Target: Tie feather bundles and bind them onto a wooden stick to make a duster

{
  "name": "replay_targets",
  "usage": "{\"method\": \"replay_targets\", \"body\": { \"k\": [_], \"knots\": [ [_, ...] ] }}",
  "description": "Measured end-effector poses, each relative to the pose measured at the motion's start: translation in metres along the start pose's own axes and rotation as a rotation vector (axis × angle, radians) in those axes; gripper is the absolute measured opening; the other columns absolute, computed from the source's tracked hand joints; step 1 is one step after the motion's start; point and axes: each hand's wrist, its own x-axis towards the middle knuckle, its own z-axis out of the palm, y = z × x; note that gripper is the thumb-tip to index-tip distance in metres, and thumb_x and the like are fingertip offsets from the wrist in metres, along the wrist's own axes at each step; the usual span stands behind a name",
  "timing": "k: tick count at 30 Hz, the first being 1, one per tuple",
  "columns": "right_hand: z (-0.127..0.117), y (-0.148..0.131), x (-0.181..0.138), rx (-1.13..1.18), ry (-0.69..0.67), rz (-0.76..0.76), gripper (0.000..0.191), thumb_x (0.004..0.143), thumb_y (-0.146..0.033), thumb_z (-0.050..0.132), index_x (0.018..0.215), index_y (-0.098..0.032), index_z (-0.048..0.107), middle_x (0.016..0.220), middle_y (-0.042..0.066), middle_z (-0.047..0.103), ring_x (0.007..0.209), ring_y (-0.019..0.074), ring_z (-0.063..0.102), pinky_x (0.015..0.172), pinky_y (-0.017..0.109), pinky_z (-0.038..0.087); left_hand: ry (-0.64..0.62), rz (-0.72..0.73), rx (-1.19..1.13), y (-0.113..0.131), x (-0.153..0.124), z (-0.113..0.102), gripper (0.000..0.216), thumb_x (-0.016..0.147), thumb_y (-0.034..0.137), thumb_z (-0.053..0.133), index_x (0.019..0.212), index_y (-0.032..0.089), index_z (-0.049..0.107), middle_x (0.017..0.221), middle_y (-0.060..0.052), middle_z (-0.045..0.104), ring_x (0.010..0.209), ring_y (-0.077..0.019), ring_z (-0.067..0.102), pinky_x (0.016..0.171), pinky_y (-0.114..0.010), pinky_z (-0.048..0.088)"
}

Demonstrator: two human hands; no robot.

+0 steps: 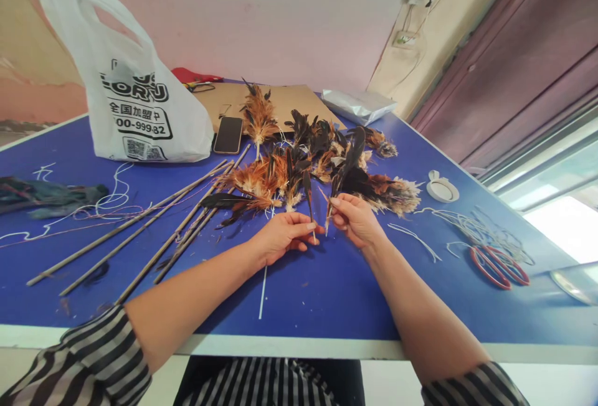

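My left hand [290, 236] pinches the pale quill of a narrow dark-and-orange feather [308, 194], which points up and away from me. Close beside it, my right hand [351, 216] holds a longer black feather [348, 160] by its lower end, with the quill tip sticking out below the fingers. Just beyond both hands lies a spread of brown and black feathers [280, 172] in loose bunches. A speckled bunch of feathers [397, 194] rests to the right of my right hand.
Thin sticks [140, 231] lie at left, near a white plastic bag [144, 101] and a phone [228, 135]. Cardboard [294, 99] and a silvery packet [359, 106] lie at the back. Rightward are a tape roll [441, 188], tangled string [481, 225] and red-handled scissors [498, 267].
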Motion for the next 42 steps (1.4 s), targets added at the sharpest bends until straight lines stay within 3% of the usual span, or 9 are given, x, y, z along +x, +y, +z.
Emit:
{"method": "replay_targets", "body": {
  "k": [7, 14, 22, 30, 36, 42],
  "knots": [
    [0.013, 0.008, -0.003, -0.010, 0.003, -0.017, 0.029, 0.063, -0.035, 0.072, 0.058, -0.016, 0.051, 0.045, -0.005, 0.049, 0.035, 0.0040, 0.038, 0.032, 0.015, 0.025, -0.026, -0.012, 0.008, 0.001, 0.000, 0.002, 0.024, 0.065, 0.030, 0.072, 0.077, 0.011, 0.060, 0.083, -0.008, 0.068, 0.061, -0.0085, 0.062, 0.047, -0.014, 0.044],
    [0.006, 0.007, -0.002, -0.169, -0.034, 0.020, 0.029, 0.065, -0.040, 0.070, 0.061, -0.015, 0.054, 0.046, -0.003, 0.052, 0.035, 0.0055, 0.040, 0.033, 0.017, 0.028, -0.046, 0.041, 0.128, -0.001, 0.000, -0.001, 0.024, 0.064, 0.028, 0.071, 0.076, 0.010, 0.061, 0.075, -0.006, 0.066, 0.059, -0.0084, 0.060, 0.050, -0.017, 0.046],
    [-0.008, -0.013, -0.005, -0.010, 0.010, -0.059, 0.029, 0.062, -0.032, 0.073, 0.061, -0.016, 0.049, 0.053, -0.004, 0.053, 0.037, 0.0033, 0.037, 0.034, 0.016, 0.024, 0.024, 0.108, 0.238, 0.004, 0.000, -0.003, 0.024, 0.066, 0.032, 0.069, 0.070, 0.010, 0.058, 0.072, -0.008, 0.067, 0.057, -0.0088, 0.058, 0.045, -0.016, 0.043],
    [-0.005, -0.003, -0.007, -0.343, -0.205, 0.045, 0.028, 0.066, -0.037, 0.069, 0.064, -0.015, 0.052, 0.048, -0.005, 0.049, 0.039, 0.0048, 0.038, 0.039, 0.018, 0.027, 0.013, 0.021, 0.005, 0.008, 0.003, -0.013, 0.025, 0.064, 0.030, 0.072, 0.073, 0.011, 0.060, 0.083, -0.010, 0.069, 0.065, -0.0118, 0.064, 0.051, -0.017, 0.047],
    [-0.009, -0.007, -0.008, -0.561, -0.197, -0.010, 0.026, 0.070, -0.039, 0.064, 0.066, -0.016, 0.053, 0.046, -0.006, 0.046, 0.040, 0.0055, 0.036, 0.040, 0.019, 0.025, -0.064, -0.055, 0.066, 0.011, 0.001, -0.012, 0.024, 0.064, 0.028, 0.072, 0.074, 0.009, 0.062, 0.079, -0.010, 0.069, 0.062, -0.0106, 0.063, 0.047, -0.015, 0.044],
    [-0.006, -0.008, -0.009, -0.602, -0.187, -0.024, 0.026, 0.070, -0.039, 0.063, 0.065, -0.016, 0.051, 0.045, -0.006, 0.045, 0.040, 0.0053, 0.035, 0.040, 0.019, 0.025, -0.088, -0.049, 0.096, 0.009, 0.001, -0.010, 0.024, 0.063, 0.028, 0.073, 0.072, 0.009, 0.062, 0.076, -0.009, 0.068, 0.060, -0.0094, 0.061, 0.046, -0.015, 0.041]
  ]
}}
